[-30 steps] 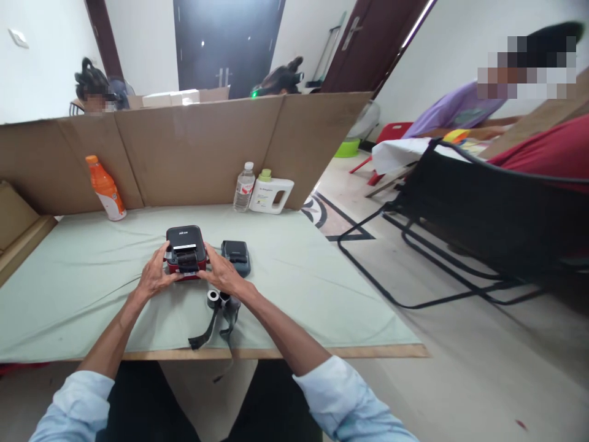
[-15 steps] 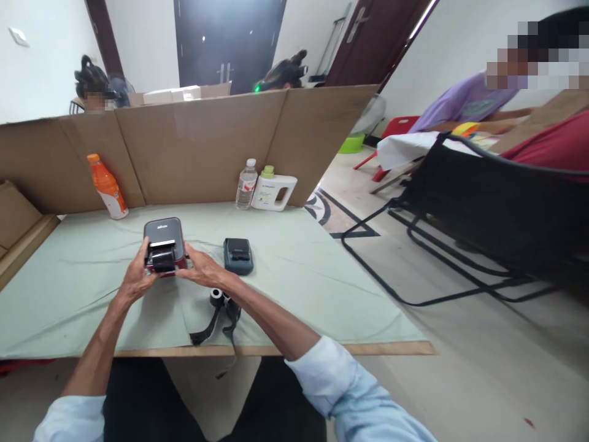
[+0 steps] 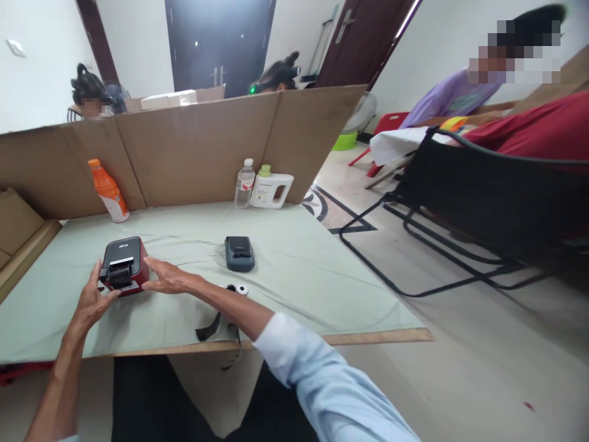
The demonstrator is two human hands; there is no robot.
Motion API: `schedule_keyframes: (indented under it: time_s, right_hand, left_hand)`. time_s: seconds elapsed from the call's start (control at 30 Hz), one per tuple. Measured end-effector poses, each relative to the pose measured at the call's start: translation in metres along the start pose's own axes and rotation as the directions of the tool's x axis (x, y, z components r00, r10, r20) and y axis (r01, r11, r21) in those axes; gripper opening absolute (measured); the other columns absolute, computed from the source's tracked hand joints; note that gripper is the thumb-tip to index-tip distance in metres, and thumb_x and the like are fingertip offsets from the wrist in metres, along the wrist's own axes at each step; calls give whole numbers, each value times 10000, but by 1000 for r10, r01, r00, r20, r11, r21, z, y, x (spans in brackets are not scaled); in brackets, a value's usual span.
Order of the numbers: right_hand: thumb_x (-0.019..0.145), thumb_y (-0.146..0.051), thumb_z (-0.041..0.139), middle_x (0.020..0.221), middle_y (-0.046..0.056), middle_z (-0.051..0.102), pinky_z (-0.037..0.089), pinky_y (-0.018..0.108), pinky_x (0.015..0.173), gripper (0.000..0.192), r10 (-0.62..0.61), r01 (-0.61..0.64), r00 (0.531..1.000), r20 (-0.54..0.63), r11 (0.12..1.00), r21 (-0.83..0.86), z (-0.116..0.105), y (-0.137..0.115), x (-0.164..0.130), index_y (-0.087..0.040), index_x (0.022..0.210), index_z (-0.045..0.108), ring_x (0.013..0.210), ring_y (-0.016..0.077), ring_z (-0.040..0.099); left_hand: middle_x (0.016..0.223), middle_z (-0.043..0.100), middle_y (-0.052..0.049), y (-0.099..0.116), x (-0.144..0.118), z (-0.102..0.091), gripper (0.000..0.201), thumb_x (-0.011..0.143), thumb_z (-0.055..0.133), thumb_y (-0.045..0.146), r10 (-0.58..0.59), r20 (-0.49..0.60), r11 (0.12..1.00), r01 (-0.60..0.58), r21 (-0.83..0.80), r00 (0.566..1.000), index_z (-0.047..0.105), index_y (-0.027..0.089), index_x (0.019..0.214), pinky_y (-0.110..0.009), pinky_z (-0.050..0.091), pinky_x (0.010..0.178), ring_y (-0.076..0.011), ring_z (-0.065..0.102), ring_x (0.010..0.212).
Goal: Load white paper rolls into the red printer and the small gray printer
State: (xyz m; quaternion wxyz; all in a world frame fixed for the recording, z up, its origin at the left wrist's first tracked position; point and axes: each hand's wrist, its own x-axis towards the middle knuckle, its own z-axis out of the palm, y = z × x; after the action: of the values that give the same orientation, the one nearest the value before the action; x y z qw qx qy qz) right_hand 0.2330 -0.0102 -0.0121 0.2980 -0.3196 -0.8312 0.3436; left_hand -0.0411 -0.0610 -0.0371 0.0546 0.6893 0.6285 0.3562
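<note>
Far left, an orange bottle [image 3: 108,197] stands against the cardboard screen [image 3: 193,150]. My left hand [image 3: 90,301] grasps the near-left corner of the red-and-black printer [image 3: 123,265], which rests on the green tabletop [image 3: 294,270]; my right hand [image 3: 168,279] lies flat, fingers straight, against its right side. Further right: a paper roll [image 3: 241,288], a dark blue device [image 3: 239,253], a clear bottle [image 3: 244,183] and a white jug [image 3: 271,190].

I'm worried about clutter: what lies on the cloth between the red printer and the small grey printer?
In the head view, the right hand lies against the red printer; beyond its fingers, only bare green cloth reaches the grey printer.
</note>
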Motion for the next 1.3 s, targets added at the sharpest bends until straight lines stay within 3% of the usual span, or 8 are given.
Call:
schedule_keyframes:
  time_s: [0.1,0.2,0.27,0.43,0.53,0.77,1.0,1.3]
  right_hand:
    - [964,-376,643,1577,139,510,435,494,1182,611,-29,11,979,-203,996,-89,-42,5,-64,-219,1533,485,1459,295,488]
    - [1034,-349,500,1537,139,554,396,510,1223,513,-5,-154,850,-527,954,-257,-74,28,-155,-219,1530,511,1451,281,498]
    - [1042,-349,472,1531,162,558,406,537,1213,533,23,-308,789,-614,880,-362,-75,51,-216,-206,1556,482,1448,303,502]
    - [1045,-352,427,1589,141,506,409,545,1186,528,149,-403,892,-426,689,-602,-30,97,-316,-215,1550,496,1495,320,452]
    - [1056,-310,392,1620,116,466,351,530,1216,526,161,-397,909,-385,621,-676,-11,104,-333,-225,1570,468,1530,292,399]
    - [1067,-327,427,1634,114,449,291,471,1225,575,9,-311,931,-365,545,-779,-12,101,-344,-175,1619,362,1534,270,383]
    - [1063,-323,440,1629,118,456,286,477,1216,628,-3,-340,917,-399,518,-785,-8,95,-348,-196,1656,277,1514,287,410]
    - [1060,-342,468,1628,123,456,357,490,1201,605,17,-347,910,-415,582,-736,-6,91,-361,-211,1636,338,1520,289,414]
  left_hand:
    - [1406,618,-164,25,-42,13,593,914,622,378,111,-196,984,-79,162,974,530,217,1478,-542,542,1058,-357,599,1298]
    - [1428,640,-138,44,-86,39,457,971,555,380,261,64,946,-269,182,963,604,253,1407,-538,487,1120,-352,580,1349]
    - [1504,591,-154,45,-106,53,493,974,543,431,248,170,929,-284,237,954,600,250,1429,-557,482,1099,-388,532,1406]
    - [1575,512,-165,33,-129,60,537,1012,439,393,231,225,877,-303,374,946,541,222,1511,-604,399,1136,-407,456,1471]
    - [1584,502,-151,31,-137,53,549,1017,428,369,254,248,847,-339,409,935,514,224,1539,-571,379,1160,-379,451,1481]
    - [1618,457,-155,30,-150,39,568,1024,396,421,162,335,821,-315,477,928,551,167,1508,-500,360,1193,-329,418,1510]
    - [1621,432,-218,-4,-125,1,586,1025,352,453,-109,168,799,-14,601,980,549,145,1483,-571,455,1091,-384,391,1505]
    - [1408,644,-182,-38,-141,-32,561,900,490,431,18,249,819,-158,552,968,613,223,1407,-548,475,1074,-394,496,1421]
